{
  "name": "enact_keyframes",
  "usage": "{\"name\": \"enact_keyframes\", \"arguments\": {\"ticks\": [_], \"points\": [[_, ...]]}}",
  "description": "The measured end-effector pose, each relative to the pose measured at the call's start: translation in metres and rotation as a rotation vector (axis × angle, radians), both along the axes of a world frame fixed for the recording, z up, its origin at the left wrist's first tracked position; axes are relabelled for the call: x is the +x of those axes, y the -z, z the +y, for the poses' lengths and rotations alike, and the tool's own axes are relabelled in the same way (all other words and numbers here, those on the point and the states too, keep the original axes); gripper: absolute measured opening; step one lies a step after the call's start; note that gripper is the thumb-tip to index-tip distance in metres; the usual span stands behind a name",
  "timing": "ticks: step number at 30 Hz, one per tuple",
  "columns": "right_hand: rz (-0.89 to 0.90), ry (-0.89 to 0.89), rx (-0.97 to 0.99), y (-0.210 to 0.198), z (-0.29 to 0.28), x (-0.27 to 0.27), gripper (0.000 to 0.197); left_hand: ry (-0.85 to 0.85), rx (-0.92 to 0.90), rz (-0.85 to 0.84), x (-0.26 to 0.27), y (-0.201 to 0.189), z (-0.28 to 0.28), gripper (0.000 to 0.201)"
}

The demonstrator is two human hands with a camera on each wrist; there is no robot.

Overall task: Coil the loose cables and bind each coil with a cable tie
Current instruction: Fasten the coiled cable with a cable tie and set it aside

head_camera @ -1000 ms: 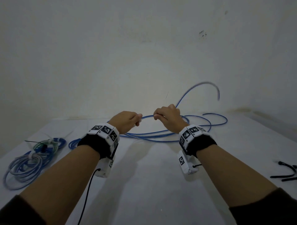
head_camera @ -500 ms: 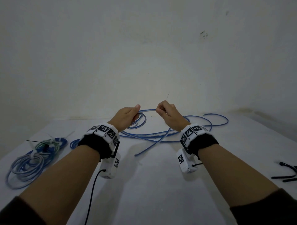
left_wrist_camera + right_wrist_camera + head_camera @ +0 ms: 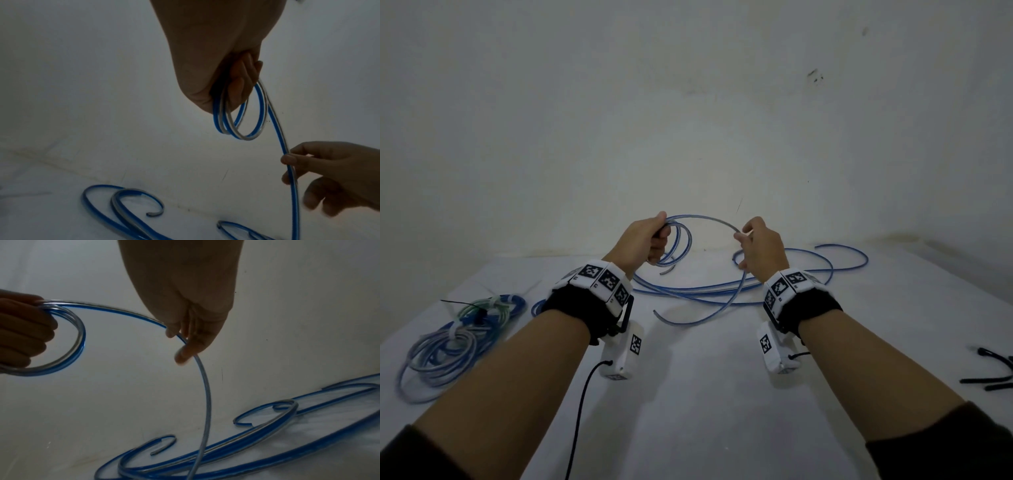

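Left hand (image 3: 645, 241) grips coiled blue cable (image 3: 702, 219); right hand (image 3: 762, 248) pinches its strand.

Bare table (image 3: 688, 394) between forearms (passable); loose cable (image 3: 705, 294) sprawls beyond.

Hands drawn apart since a second ago, left hand (image 3: 645, 241) now gripping small loops of the blue-striped clear plastic cable (image 3: 702, 221), right hand (image 3: 762, 248) slid along the arching strand, raised whipping end gone.
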State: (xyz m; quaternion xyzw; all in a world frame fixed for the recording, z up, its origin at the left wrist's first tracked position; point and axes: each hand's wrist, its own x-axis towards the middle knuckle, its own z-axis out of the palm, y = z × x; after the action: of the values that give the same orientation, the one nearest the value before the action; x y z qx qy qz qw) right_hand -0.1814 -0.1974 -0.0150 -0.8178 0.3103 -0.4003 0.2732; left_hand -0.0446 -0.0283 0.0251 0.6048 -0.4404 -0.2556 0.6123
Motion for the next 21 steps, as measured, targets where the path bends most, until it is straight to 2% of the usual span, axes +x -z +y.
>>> {"name": "enact_keyframes", "arguments": {"ticks": [1,5,8,11,16,18,21], "points": [[-0.022,0.023,0.055,0.0,0.001,0.003,0.013,0.009,-0.007,0.018,-0.001,0.001,0.0,0.043],[-0.047,0.088,-0.011,-0.002,0.003,0.009,0.015,0.027,-0.054,0.117,-0.001,-0.001,-0.002,0.043],[-0.056,0.032,-0.044,-0.002,0.002,0.012,0.014,0.084,-0.112,0.266,0.0,-0.007,-0.001,0.037],[-0.038,-0.062,-0.076,0.001,0.007,0.016,0.018,0.115,-0.216,0.334,-0.004,-0.01,-0.002,0.032],[0.081,-0.239,-0.059,0.005,0.023,0.02,0.02,0.084,-0.368,0.377,-0.009,-0.014,-0.009,0.027],[0.156,-0.234,-0.049,0.008,0.025,0.021,0.018,0.034,-0.405,0.373,-0.011,-0.015,-0.012,0.027],[0.308,-0.134,-0.079,0.016,0.018,0.02,0.019,-0.048,-0.477,0.364,-0.008,-0.017,-0.014,0.032]]}}
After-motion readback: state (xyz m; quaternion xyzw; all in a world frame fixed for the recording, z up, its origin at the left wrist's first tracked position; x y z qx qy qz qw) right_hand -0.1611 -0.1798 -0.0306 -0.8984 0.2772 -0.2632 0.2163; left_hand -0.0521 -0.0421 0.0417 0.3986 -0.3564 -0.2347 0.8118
